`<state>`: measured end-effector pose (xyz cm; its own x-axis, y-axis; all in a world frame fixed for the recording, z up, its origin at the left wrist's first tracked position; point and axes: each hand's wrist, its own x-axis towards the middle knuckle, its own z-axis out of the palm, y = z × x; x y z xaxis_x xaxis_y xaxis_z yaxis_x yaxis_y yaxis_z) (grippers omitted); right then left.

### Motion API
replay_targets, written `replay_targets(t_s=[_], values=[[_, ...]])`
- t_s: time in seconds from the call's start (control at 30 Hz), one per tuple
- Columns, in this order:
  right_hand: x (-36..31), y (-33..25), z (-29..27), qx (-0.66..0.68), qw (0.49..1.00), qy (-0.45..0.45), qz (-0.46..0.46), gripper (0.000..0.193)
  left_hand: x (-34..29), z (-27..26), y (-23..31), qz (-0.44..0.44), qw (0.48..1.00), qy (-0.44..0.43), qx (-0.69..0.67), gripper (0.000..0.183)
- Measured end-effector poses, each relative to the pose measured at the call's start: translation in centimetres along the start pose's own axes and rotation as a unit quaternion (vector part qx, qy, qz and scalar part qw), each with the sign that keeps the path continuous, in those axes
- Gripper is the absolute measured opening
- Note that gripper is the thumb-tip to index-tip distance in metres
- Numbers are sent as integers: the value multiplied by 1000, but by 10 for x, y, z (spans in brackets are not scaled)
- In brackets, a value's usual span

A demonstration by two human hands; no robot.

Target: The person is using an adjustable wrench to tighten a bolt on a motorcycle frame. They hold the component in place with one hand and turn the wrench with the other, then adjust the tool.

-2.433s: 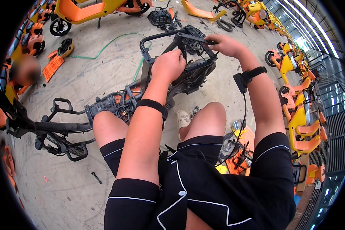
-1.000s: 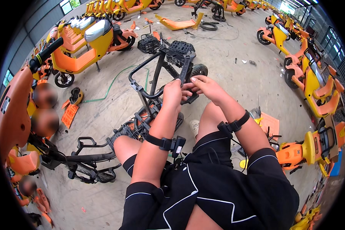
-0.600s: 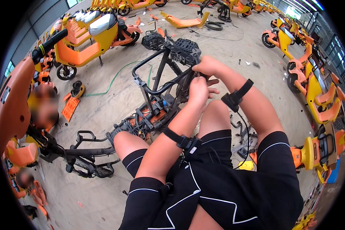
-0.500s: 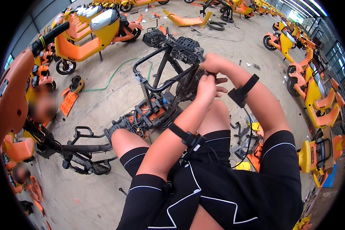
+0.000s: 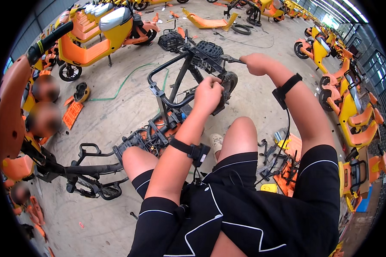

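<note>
A stripped scooter frame (image 5: 176, 81) of black tubes stands before me, its rear wheel (image 5: 231, 81) at the far end. My right hand (image 5: 258, 64) is closed around the handles of grey metal pliers (image 5: 232, 59). The pliers' jaws point left, beside the black plastic rear rack (image 5: 208, 55); whether they touch it I cannot tell. Lower and to the left, my left hand (image 5: 208, 95) has its fingers curled in at the frame near the rear wheel. What those fingers pinch is hidden. Wires and orange parts (image 5: 171, 120) fill the middle of the frame.
Loose black parts and orange panels (image 5: 287, 173) lie on the floor by my right leg. A yellow-orange scooter (image 5: 103, 43) stands at the far left, and more scooters (image 5: 351, 98) line the right. A green strap (image 5: 122, 88) lies behind the frame. An orange scooter part (image 5: 15, 103) rises close at left.
My hands have moved apart: the right one up and to the right, with the pliers now showing, the left one a little left and lower. The rear wheel shows more now.
</note>
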<state>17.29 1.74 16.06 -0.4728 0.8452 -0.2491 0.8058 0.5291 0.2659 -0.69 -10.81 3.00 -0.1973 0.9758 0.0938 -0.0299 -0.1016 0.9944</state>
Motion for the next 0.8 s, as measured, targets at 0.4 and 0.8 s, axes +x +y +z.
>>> replay_targets(t_s=[0.4, 0.8], values=[[-22, 9, 9, 309, 950, -52, -3, 45, 69, -2, -24, 146, 980, 29, 134, 26], [-7, 19, 26, 277, 961, -4, -9, 47, 87, 23, -27, 302, 907, 33, 291, 60]])
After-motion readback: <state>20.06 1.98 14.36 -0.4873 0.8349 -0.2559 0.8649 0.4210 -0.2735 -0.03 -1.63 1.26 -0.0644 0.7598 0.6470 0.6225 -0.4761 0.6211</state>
